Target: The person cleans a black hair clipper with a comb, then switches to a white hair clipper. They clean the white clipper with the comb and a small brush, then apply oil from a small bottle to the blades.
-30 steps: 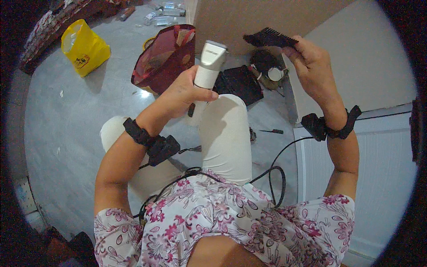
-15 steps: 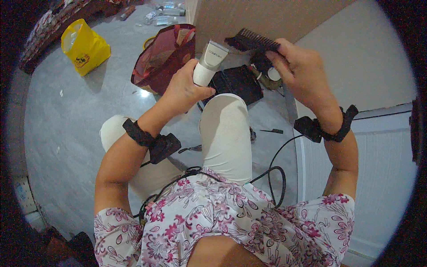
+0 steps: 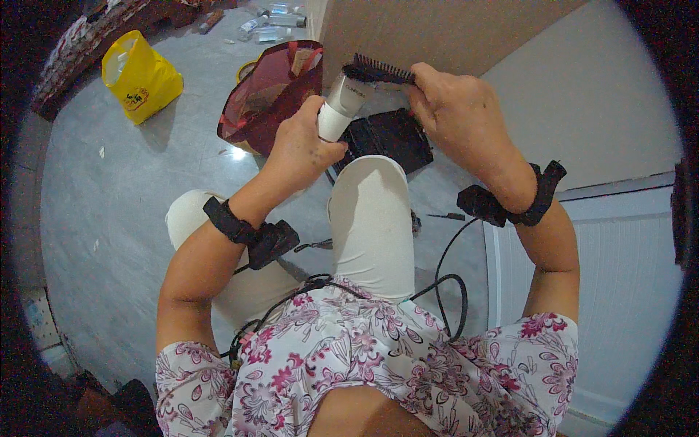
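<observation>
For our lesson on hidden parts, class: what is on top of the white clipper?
The black brush in the right hand overlaps the upper end of the white clipper, covering its tip; whether they touch is unclear. The left hand hides its lower body.

The place looked like a room in a home, though the view could not settle it: it had a smooth grey floor (image 3: 109, 211), a pale wood-grained panel (image 3: 415, 33) and a white grooved panel (image 3: 611, 277), and a bright yellow bag (image 3: 143, 84), a dark-red mesh tote (image 3: 258, 102) and clear plastic bottles (image 3: 274, 34) rested on the floor.
</observation>
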### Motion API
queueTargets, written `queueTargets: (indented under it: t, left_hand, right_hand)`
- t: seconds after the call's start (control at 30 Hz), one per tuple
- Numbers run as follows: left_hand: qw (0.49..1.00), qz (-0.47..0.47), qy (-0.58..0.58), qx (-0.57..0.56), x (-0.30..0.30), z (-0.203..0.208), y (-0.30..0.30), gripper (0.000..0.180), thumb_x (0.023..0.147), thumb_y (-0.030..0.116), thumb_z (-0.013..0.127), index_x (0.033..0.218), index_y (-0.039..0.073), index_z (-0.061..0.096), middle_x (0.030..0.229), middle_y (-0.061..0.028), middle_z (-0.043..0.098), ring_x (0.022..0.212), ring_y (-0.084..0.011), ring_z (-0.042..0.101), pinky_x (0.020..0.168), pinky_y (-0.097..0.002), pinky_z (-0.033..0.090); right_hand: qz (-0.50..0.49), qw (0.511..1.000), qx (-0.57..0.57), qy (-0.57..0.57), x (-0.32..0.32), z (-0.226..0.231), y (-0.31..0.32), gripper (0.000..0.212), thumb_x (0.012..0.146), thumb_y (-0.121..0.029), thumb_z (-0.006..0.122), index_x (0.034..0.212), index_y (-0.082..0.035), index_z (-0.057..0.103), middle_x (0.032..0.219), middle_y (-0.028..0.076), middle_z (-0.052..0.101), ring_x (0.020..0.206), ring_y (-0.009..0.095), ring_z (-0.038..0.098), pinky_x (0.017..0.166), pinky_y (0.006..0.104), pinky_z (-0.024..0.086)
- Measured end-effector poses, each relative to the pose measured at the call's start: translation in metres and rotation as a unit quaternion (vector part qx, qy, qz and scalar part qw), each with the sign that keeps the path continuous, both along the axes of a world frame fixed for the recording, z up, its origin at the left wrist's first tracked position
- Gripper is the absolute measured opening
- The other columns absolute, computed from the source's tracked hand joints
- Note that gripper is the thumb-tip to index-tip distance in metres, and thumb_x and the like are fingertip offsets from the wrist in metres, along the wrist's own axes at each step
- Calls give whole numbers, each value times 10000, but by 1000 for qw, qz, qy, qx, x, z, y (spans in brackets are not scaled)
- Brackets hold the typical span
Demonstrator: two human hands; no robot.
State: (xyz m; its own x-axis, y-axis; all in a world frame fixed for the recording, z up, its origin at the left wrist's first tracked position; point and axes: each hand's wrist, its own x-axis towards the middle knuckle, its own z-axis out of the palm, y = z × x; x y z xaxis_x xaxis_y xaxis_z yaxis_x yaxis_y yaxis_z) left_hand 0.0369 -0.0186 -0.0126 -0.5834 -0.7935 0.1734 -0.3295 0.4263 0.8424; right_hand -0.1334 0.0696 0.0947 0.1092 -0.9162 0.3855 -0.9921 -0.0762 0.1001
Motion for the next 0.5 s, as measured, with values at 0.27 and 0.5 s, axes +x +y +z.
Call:
queueTargets:
  t: [0.27,0.5]
  left_hand:
    - [1000,8,6,-9,-4,-9,-1,450,619,144,705,1011,56,501,892,-133,614,833,-261,607,743,-357,464]
    - [1000,-1,10,-8,-3,-9,-5,437,648,165,690,1025,49,501,912,-123,609,847,-232,598,757,-351,459]
  right_hand:
    - [-49,996,71,36,-18,-7,12,149,800,-184,542,784,-43,497,634,177,562,605,369,559,523,458,431]
    - [-52,998,3,-24,-23,6,19,149,802,-193,555,804,-51,507,634,173,552,602,369,549,517,445,415]
